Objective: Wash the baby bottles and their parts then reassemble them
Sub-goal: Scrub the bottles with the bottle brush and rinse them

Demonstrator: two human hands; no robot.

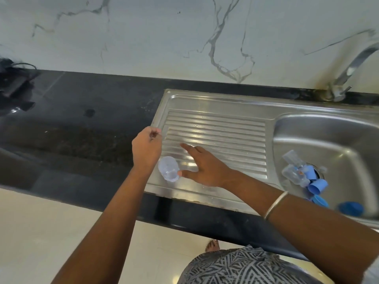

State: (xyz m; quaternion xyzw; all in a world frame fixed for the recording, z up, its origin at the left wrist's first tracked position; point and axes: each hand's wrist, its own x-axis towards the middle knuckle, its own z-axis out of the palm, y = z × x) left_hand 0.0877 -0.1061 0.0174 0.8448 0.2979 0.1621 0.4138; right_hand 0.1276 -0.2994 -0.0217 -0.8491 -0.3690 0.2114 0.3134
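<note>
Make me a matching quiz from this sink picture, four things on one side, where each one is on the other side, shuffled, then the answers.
Things:
1. clear cap
2. blue caps
3. tap
4. left hand

Places:
A. down in the sink basin, near the drain
B. at the back edge behind the basin, by the marble wall
C. on the near left corner of the ribbed draining board
D. over the draining board's left edge, fingers curled

Pairs: 1-C, 2-A, 3-B, 4-D

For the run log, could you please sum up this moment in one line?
right hand: open beside clear plastic cap | left hand: curled, contents unclear | steel sink basin: bottles, blue parts
</note>
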